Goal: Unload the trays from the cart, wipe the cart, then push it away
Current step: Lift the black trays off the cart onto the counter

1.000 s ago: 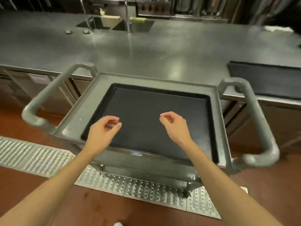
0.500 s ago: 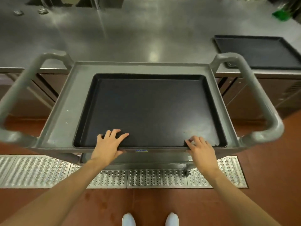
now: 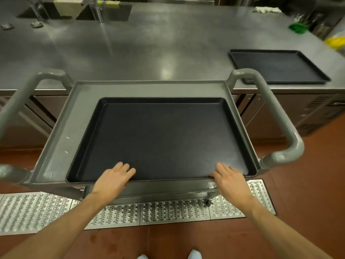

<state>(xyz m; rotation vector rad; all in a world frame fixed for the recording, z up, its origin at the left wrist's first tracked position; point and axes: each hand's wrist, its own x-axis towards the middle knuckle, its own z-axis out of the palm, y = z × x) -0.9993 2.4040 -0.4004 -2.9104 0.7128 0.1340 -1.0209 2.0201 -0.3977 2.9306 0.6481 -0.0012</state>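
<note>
Head view: a grey cart (image 3: 56, 146) stands against a long steel counter (image 3: 149, 53), with a tubular handle rising at each side. A black tray (image 3: 158, 137) lies flat on the cart's top shelf, set toward the right side and the near edge.

The left hand (image 3: 113, 181) lies over the tray's near rim, its fingers straight and laid inside the tray; whether the thumb hooks under the rim cannot be told. The right hand (image 3: 230, 181) sits at the near rim close to the right corner, and its grip looks closed on the edge: fingers on top, thumb tucked at the lip.

A second black tray (image 3: 278, 67) lies on the counter to the right, well apart from the cart. A perforated metal floor grate (image 3: 168, 210) runs under the cart, set in red floor.
</note>
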